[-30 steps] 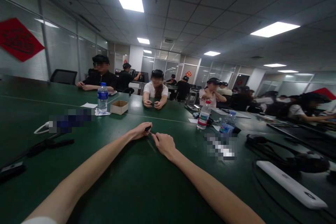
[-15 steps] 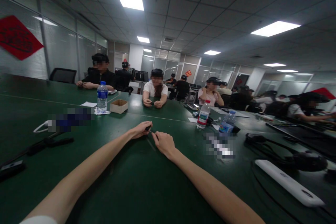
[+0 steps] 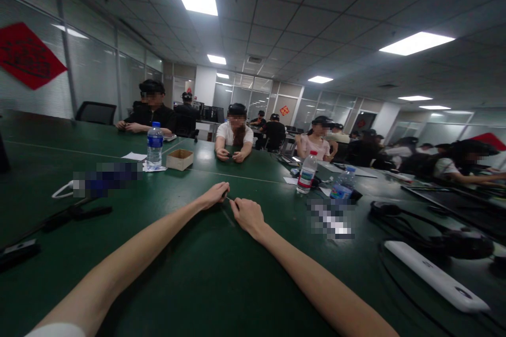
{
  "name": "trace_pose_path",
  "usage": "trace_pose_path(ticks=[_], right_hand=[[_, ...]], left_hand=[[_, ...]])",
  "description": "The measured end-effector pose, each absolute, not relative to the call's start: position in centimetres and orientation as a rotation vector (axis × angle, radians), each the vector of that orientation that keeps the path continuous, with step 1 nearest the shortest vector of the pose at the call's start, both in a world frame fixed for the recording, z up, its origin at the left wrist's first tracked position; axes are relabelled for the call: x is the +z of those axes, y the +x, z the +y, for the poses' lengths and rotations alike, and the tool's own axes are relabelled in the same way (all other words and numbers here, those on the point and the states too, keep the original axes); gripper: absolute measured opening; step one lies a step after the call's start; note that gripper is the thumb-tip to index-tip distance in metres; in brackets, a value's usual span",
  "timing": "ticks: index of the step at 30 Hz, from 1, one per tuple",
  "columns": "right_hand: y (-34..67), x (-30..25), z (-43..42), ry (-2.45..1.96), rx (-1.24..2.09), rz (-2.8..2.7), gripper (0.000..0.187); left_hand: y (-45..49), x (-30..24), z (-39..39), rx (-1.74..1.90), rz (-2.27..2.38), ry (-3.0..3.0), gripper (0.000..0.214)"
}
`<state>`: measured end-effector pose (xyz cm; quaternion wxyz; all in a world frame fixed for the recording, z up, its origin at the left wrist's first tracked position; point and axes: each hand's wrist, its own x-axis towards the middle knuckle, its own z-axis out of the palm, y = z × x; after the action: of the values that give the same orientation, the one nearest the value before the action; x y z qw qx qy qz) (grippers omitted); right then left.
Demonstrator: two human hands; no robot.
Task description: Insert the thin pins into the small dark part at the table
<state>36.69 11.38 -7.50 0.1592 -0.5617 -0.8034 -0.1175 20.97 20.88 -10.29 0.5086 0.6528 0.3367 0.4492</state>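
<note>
Both my arms stretch forward over the dark green table (image 3: 190, 274). My left hand (image 3: 213, 196) is closed around a small dark object (image 3: 224, 195), mostly covered by the fingers, so its kind does not show. Close beside it on the right, my right hand (image 3: 247, 216) is closed with its back upward and the thumb toward the left hand. A thin pale line shows in the narrow gap between the hands. Whatever the right fingers pinch is too small to make out.
An open cardboard box (image 3: 179, 160) and a blue-capped water bottle (image 3: 154, 146) stand ahead left. To the right are a red-capped bottle (image 3: 307, 172), another bottle (image 3: 343, 185), black headphones (image 3: 466, 241) and a white elongated device (image 3: 435, 275). People sit across the table.
My left hand has turned slightly, so less of the dark object shows. The right hand stays in place. Across the table, a person in a pink top has lowered their hands from the head.
</note>
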Motion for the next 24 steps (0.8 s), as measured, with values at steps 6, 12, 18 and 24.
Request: trace_pose_path(ticks=[6,12,18,24], right_hand=[[36.6,-7.3,11.3,-1.685,-0.319,-2.295,0.056],[36.5,-7.2,11.3,-1.715,-0.291,-2.277,0.058],[36.6,-7.4,11.4,-1.745,-0.223,-2.26,0.057],[36.9,-7.3,12.1,-1.819,-0.186,-2.137,0.051]], left_hand=[[21.3,-10.2,20.5,1.25,1.07,1.804,0.036],[21.6,-10.4,20.7,1.293,1.185,1.859,0.036],[21.7,-10.9,21.2,1.252,1.231,1.819,0.038],[22.1,-10.7,20.4,1.159,1.042,2.003,0.038]])
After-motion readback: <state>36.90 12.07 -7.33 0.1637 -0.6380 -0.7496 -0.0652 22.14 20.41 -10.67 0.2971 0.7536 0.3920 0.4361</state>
